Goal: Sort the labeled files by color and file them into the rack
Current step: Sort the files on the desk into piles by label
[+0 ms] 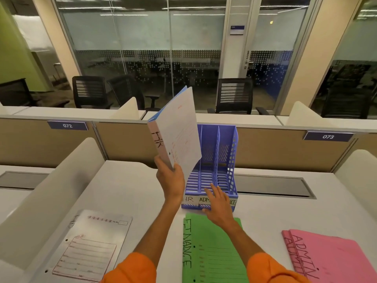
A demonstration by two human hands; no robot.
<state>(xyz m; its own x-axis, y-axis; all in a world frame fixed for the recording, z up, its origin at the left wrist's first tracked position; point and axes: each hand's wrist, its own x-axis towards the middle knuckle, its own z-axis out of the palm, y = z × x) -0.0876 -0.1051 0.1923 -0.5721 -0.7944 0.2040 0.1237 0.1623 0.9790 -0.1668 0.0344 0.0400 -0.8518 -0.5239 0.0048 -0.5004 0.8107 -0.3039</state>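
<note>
HR file (pixel 177 135) looks light, thin, prob floppy, L hand (pixel 170 178) pinching its low corner, R hand (pixel 218 205) fingers spread, empty, at rack (pixel 224 144) front; better support mid-spine

Tilted white file (pixel 179 135) beside blue rack (pixel 233 152)

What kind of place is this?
Probably an office. There is a desk divider with a number plate, a black swivel chair behind it, and a glass wall beyond.
</note>
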